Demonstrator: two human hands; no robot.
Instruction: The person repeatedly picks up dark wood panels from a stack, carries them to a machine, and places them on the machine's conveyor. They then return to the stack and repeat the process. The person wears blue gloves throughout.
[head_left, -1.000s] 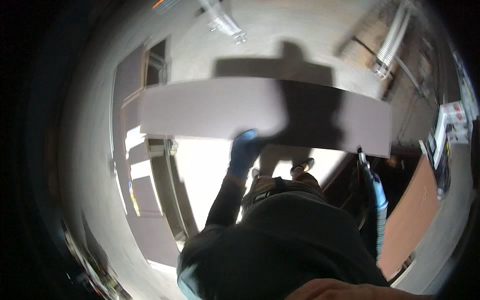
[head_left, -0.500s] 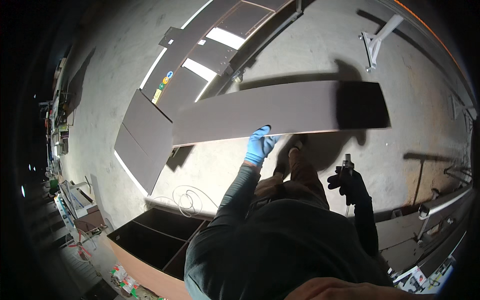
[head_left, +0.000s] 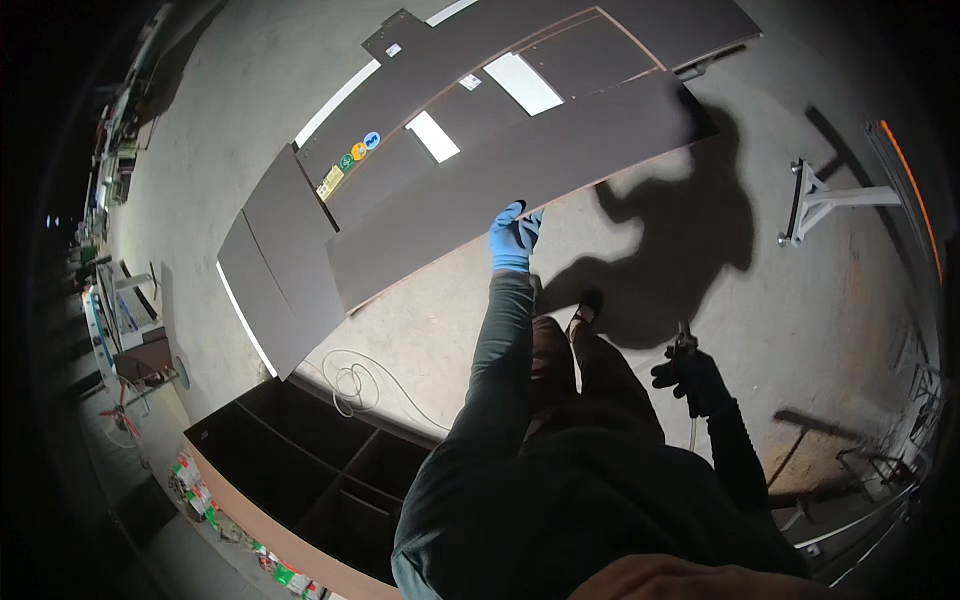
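Note:
My left hand point(head_left: 513, 240), in a blue glove, grips the near long edge of a long dark brown board point(head_left: 540, 165). The board is held slantwise, its right end farther from me, and it overlaps a bench covered with dark panels point(head_left: 400, 185). Whether the board touches the bench, I cannot tell. Low on the right, my right hand point(head_left: 697, 382) wears a black glove and is closed around a small metal-tipped hand tool point(head_left: 684, 335) with a thin hose hanging below. Its exact kind is unclear.
An open dark cabinet carcass point(head_left: 310, 460) with dividers lies at lower left. Beside it a pale hose point(head_left: 352, 385) lies coiled on the concrete floor point(head_left: 440, 330). A white metal stand point(head_left: 835, 200) on casters is at the right. Round coloured stickers point(head_left: 358, 151) mark the bench.
My left arm has reached farther forward, carrying the board over the bench and tilting its right end away. My view has turned, and the right hand still holds the tool low.

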